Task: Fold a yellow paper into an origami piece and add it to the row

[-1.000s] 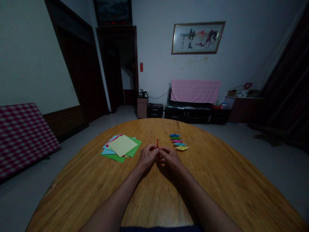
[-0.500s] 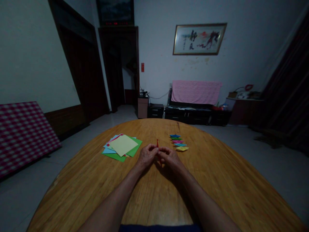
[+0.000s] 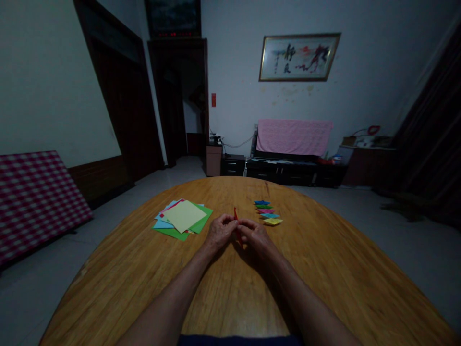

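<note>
Between my two hands is a piece of folded red paper [image 3: 236, 212], seen nearly edge-on, its middle covered by my fingers. My left hand [image 3: 220, 230] is closed on it from the left, thumb and fingers pinching. From the other side my right hand [image 3: 255, 235] pinches it too, and the fingertips of both hands meet. Just to the right lie several small folded paper boats in a column, with a blue one [image 3: 261, 203] farthest and a yellow one [image 3: 272, 221] nearest. Loose coloured paper sheets [image 3: 185, 215] are piled left of my hands, pale yellow on top.
All of this is on a round wooden table [image 3: 144, 288]. Beyond its far edge stands a low black cabinet [image 3: 281, 170] with a pink cloth [image 3: 293, 137] draped over something above it. A red-checked panel [image 3: 39, 202] leans at the left.
Both hands keep their pinch on the folded red paper with barely any movement. The whole view has shifted very slightly. The boats and the paper pile stay where they were.
</note>
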Tool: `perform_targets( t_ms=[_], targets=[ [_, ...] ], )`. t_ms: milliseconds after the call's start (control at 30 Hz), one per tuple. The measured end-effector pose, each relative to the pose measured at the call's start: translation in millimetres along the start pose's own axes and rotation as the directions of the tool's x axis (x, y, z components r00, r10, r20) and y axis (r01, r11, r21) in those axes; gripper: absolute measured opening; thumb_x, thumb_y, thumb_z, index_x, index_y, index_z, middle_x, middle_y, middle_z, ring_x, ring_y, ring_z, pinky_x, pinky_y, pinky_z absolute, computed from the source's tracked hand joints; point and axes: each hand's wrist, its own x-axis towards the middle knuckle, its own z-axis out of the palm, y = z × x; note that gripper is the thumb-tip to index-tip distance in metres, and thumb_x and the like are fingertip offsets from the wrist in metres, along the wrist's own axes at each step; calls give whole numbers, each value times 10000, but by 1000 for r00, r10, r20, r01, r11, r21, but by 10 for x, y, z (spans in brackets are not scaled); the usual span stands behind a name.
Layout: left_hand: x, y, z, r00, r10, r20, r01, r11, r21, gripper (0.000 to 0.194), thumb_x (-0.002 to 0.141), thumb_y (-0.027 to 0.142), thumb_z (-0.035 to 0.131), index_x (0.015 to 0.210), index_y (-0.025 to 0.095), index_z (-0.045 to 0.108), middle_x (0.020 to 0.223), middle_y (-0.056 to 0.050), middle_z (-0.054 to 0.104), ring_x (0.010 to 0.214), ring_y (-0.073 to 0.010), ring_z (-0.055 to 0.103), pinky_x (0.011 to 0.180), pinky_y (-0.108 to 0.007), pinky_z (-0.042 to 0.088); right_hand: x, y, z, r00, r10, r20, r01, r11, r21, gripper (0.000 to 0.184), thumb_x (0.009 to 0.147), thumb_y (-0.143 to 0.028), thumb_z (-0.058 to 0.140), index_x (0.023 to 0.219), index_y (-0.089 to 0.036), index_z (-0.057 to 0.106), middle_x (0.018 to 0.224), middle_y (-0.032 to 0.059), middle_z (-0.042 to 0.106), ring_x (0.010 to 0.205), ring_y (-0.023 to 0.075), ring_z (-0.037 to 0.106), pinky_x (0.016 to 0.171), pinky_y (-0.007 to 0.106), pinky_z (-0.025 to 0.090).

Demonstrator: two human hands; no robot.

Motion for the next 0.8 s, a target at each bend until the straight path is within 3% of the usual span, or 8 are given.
perform_targets(
  t_ms=[233, 533, 633, 800],
  targets=[
    [38, -52, 3, 998, 42, -38, -34, 981, 193, 163, 727, 255, 538, 774, 139, 641, 705, -22, 632, 639, -130, 564, 561, -209, 408, 37, 4, 19, 999, -11, -34, 8, 998, -60, 262, 648, -301, 655, 866, -159, 685, 719, 51, 675, 580, 144, 586, 496, 224, 421],
    [71, -79, 21, 979, 4, -206, 103, 857, 504, 42, 662, 180, 540, 677, 178, 580, 597, 17, 565, 561, -123, 499, 518, -215, 340, -36, -51, 127, 982, -191, 12, 182, 916, -358, 190, 674, -225, 556, 818, -151, 655, 746, 39, 684, 652, 165, 626, 599, 245, 477],
    [66, -45, 18, 981, 9, -194, 97, 844, 527, 62, 664, 153, 524, 648, 181, 576, 606, 8, 570, 583, -130, 509, 556, -222, 353, -50, -24, 155, 961, -276, 17, 252, 848, -467, 255, 712, -208, 529, 939, -169, 639, 843, 43, 691, 698, 172, 644, 645, 260, 492],
    [20, 32, 43, 980, 78, -184, 45, 811, 583, 102, 702, 154, 505, 656, 188, 590, 625, -6, 591, 609, -144, 532, 592, -236, 362, -40, 64, 184, 869, -493, 39, 381, 618, -687, 367, 744, -164, 491, 1100, -168, 580, 1018, 102, 651, 821, 199, 623, 754, 317, 491]
  ],
)
